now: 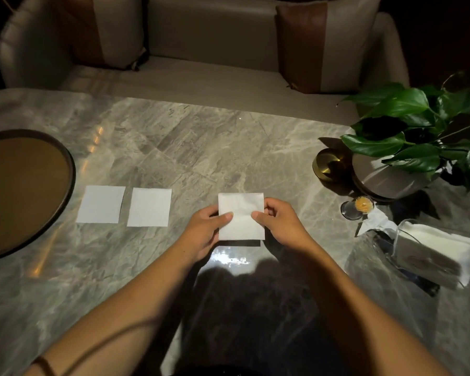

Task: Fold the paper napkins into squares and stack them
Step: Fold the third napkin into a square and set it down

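A folded white napkin (pixel 241 226) is held just above the marble table (pixel 201 147) in front of me. My left hand (pixel 205 232) pinches its left edge with the thumb on top. On the other side, my right hand (pixel 278 223) pinches the right edge the same way. Two folded square napkins lie flat side by side to the left: one (pixel 101 204) nearer the tray, the other (pixel 149 207) next to it. They do not overlap.
A round dark tray (pixel 68 169) sits at the left edge. At the right stand a potted plant (pixel 407 131), a brass bowl (pixel 329 164), a toothpick holder (pixel 362 206) and a clear holder with unfolded napkins (pixel 440 248). A sofa lies beyond the table.
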`<state>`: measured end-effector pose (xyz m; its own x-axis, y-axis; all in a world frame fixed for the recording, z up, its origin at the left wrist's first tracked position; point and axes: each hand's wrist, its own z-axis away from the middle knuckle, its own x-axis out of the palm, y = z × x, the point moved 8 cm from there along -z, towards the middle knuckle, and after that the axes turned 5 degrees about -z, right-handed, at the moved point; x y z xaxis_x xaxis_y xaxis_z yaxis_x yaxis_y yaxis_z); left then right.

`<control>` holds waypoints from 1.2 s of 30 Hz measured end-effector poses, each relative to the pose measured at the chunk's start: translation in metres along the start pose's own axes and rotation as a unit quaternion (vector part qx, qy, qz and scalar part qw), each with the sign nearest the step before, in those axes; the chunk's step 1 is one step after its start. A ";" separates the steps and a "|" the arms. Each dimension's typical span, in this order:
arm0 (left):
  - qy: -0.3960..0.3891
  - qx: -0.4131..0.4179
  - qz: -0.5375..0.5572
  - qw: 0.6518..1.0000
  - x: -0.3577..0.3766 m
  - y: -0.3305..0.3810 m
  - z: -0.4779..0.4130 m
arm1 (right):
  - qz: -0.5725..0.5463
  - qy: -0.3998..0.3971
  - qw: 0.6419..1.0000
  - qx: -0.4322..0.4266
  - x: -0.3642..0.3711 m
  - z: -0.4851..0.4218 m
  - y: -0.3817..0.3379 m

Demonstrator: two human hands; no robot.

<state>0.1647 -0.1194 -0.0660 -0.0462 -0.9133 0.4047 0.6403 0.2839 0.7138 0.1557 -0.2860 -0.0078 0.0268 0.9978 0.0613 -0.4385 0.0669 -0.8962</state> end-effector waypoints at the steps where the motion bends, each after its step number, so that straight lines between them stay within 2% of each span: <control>1: 0.011 -0.002 -0.014 1.000 -0.006 0.002 0.002 | 0.006 -0.001 1.000 -0.002 0.005 -0.001 0.001; 9: 0.069 0.008 -0.125 0.990 -0.066 0.025 0.013 | 0.049 0.040 0.998 0.009 0.042 -0.016 0.017; 16: 0.125 0.025 -0.291 0.948 -0.109 0.046 0.017 | 0.053 0.087 0.994 0.025 0.068 -0.031 0.033; 19: 0.149 0.023 -0.345 0.926 -0.114 0.053 0.016 | 0.103 0.107 0.989 0.016 0.070 -0.041 0.035; 26: 0.221 0.013 -0.394 0.892 -0.123 0.061 0.009 | 0.155 0.137 0.978 0.021 0.070 -0.059 0.045; 30: 0.224 0.016 -0.431 0.874 -0.119 0.063 0.004 | 0.162 0.130 0.978 0.025 0.073 -0.063 0.049; 36: 0.229 0.033 -0.444 0.866 -0.119 0.066 -0.001 | 0.168 0.147 0.974 0.045 0.072 -0.074 0.054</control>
<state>0.2137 0.0076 -0.0674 -0.1786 -0.7956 -0.5789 0.4622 -0.5872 0.6645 0.2005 -0.2105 -0.0840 0.1186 0.9218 -0.3689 -0.5441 -0.2504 -0.8007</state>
